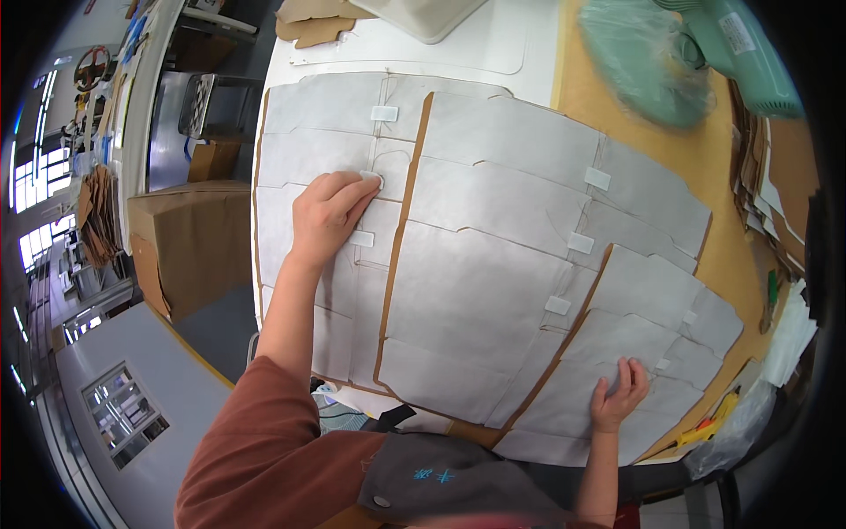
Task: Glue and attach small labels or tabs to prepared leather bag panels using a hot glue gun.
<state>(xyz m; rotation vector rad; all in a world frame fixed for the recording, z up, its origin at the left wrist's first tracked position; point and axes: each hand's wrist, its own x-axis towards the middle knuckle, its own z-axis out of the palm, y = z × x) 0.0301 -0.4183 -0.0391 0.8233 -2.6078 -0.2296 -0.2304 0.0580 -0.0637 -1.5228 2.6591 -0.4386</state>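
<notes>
Large pale grey paper-like panels with brown edges lie overlapped in three stacks: a left stack (291,159), a middle stack (476,273) and a right stack (608,335). Small white rectangular tabs, such as one white tab (384,114), sit over thin threads along them. My left hand (328,216) is over the left stack, thumb and fingers pinched on a small white tab (374,181). Just below it is another tab (362,238). On the right stack, my right hand (619,397) rests with fingers apart and slightly bent, close to a small white patch (663,364).
A green appliance (648,66), partly in clear plastic, stands at the far right. Brown sheets (771,176) are piled beyond it. A yellow cutter (709,419) and clear plastic bag (736,432) lie at the right edge. A cardboard box (189,247) stands left of the table.
</notes>
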